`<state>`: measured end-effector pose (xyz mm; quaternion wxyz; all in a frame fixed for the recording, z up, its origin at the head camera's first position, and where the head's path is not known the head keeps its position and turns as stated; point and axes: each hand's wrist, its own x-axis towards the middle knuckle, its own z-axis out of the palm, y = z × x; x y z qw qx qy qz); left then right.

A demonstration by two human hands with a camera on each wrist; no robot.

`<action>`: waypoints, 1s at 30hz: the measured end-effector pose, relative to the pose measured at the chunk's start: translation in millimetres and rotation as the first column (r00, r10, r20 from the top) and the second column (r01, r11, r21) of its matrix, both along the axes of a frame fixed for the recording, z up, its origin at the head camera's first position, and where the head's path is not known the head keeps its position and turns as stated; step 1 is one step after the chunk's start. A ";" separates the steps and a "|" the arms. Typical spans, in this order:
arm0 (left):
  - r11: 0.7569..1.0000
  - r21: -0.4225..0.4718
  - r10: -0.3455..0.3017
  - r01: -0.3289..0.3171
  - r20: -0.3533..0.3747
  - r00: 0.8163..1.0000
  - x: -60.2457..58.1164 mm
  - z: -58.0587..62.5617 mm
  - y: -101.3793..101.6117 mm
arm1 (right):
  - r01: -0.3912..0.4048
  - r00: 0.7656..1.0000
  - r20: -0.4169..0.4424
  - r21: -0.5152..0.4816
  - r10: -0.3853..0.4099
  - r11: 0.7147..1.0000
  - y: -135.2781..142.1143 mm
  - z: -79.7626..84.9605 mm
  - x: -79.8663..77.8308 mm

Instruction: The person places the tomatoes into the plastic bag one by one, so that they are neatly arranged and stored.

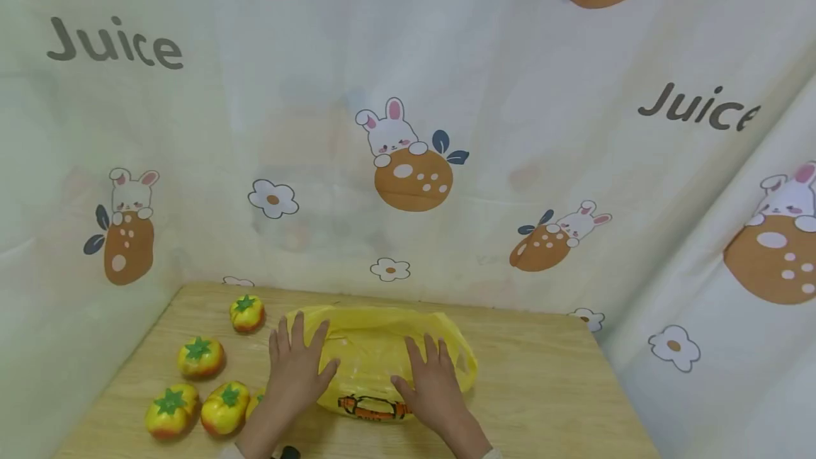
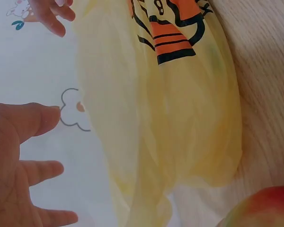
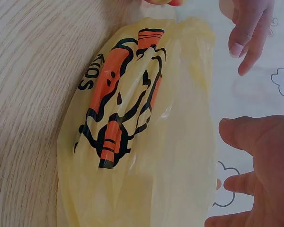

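Observation:
A yellow plastic bag (image 1: 370,346) with an orange and black cartoon print lies on the table, its mouth spread wide. My left hand (image 1: 296,367) hovers at the bag's left side with fingers spread. On the other side my right hand (image 1: 436,384) is held the same way, fingers apart. Both wrist views show the bag (image 2: 189,127) standing beside the hands, and neither the left hand (image 2: 14,156) nor the right hand (image 3: 260,165) grips anything. Whether any fingertip touches the plastic cannot be told.
Several yellow-red persimmons with green tops, one of them a persimmon (image 1: 201,358), sit left of the bag; one is partly behind my left forearm. A small black object (image 1: 290,452) shows at the front edge. A printed curtain (image 1: 319,232) borders the wooden table (image 1: 542,388).

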<state>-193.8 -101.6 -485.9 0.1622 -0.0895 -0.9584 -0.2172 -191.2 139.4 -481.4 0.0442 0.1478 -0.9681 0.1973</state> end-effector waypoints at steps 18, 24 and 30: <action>0.998 0.055 0.019 -0.024 0.084 0.996 1.7 -3.3 -7.4 | 0.123 0.987 -0.088 -0.092 -0.132 0.988 35.5 -9.8 -25.7; 0.998 0.058 0.027 -0.031 0.071 0.997 2.6 -5.9 -8.6 | 0.171 0.962 -0.175 -0.211 -0.209 0.963 59.0 -26.3 -35.8; 0.998 0.054 0.034 -0.039 0.088 0.995 3.3 -10.1 -10.3 | 0.213 0.958 -0.092 -0.399 -0.271 0.892 73.4 -58.8 -41.2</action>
